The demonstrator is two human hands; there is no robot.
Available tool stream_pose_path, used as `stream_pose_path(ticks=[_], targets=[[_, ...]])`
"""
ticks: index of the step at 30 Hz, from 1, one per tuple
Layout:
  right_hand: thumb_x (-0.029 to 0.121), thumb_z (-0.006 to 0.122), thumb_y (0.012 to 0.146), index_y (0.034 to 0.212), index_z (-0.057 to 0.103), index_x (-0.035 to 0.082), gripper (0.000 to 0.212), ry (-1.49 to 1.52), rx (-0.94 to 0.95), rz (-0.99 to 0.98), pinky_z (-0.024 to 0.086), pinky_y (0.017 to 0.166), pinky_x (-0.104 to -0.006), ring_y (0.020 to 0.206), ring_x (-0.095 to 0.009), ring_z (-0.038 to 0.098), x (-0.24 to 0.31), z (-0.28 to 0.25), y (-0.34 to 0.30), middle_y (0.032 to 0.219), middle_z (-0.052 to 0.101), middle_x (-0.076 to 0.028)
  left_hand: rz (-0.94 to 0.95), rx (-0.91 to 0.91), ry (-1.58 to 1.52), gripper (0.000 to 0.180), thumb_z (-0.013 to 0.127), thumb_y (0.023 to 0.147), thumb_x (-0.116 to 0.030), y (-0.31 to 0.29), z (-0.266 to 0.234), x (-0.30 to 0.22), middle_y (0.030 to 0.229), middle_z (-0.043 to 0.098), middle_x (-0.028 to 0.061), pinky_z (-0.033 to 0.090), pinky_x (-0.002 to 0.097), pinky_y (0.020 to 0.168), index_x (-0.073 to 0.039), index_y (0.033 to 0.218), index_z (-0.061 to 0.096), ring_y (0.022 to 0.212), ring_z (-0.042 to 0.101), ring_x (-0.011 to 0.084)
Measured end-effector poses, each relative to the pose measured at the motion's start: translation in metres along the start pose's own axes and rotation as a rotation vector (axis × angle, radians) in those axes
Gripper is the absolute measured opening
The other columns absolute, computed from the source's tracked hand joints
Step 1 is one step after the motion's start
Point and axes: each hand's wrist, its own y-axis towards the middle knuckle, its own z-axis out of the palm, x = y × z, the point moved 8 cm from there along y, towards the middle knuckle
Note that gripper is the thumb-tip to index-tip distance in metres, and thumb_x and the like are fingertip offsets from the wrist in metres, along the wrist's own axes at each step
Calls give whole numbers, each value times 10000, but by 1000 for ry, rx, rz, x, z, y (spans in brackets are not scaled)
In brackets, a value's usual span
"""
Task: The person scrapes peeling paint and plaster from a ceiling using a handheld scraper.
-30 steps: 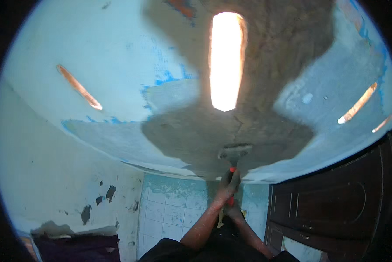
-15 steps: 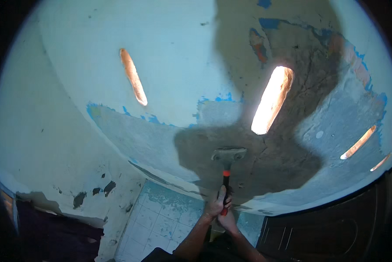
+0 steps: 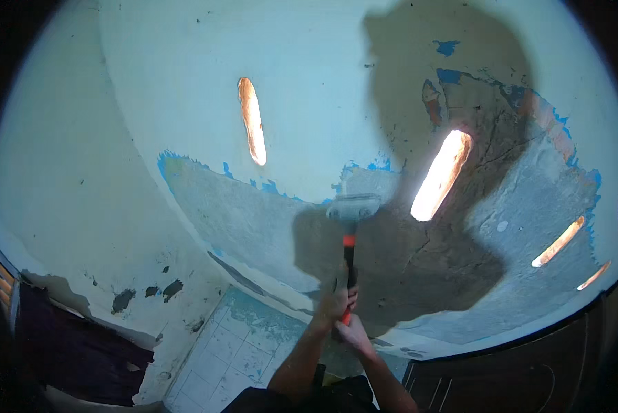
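Note:
A wall scraper (image 3: 354, 208) with a wide pale head and a black and red handle points away from me. Its head lies at the lower border of the pale paint, where the bare grey plaster (image 3: 219, 210) starts. My left hand (image 3: 332, 305) is wrapped round the handle, higher up. Below it, my right hand (image 3: 354, 334) is closed on the red butt end of the same handle. The blade's edge is too small to tell whether it touches the wall (image 3: 178, 117).
Several bright slots pierce the wall, the largest slot (image 3: 441, 177) right of the scraper. Blue paint flakes edge the plaster. My shadow covers part of it. Speckled floor tiles (image 3: 219, 351), a dark cloth (image 3: 75, 351) at lower left and a dark wooden panel (image 3: 508, 372) at lower right are visible.
Both hands have pushed the scraper up the wall, from the shadowed plaster to the paint border. The view has shifted slightly. The grip is kept.

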Motion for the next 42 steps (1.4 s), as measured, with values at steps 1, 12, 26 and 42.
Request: stream_pose_path(ticks=[1,12,26,42], targets=[[288,628,867,816,559,43,259,-29,-53,39,393,517,-270,588,-101,508,-24,-5,1,680,544,0,-43,-56,2,514,393,914,-631,-6,-11,15,567,342,-56,310,232,416,-127,843,460,442,355,62],[414,546,862,935,628,-1,429,-372,-149,191,482,668,-400,770,-267,643,-21,2,20,776,646,-161,13,-99,-24,494,357,929,-622,14,-48,26,565,335,-64,271,224,391,-159,781,442,441,329,56],[344,615,831,847,650,-22,368,-574,-254,-21,465,662,-426,780,-354,661,-13,-18,54,752,667,-186,22,-37,-402,458,353,957,-569,53,-81,49,569,396,-39,299,268,351,-158,766,419,409,367,112],[250,523,879,999,586,30,258,-485,-124,138,467,705,-442,844,-322,606,-182,-74,35,877,622,-182,-64,-40,419,468,307,1004,-428,27,-63,154,556,424,-9,316,294,460,-97,721,480,478,413,117]])
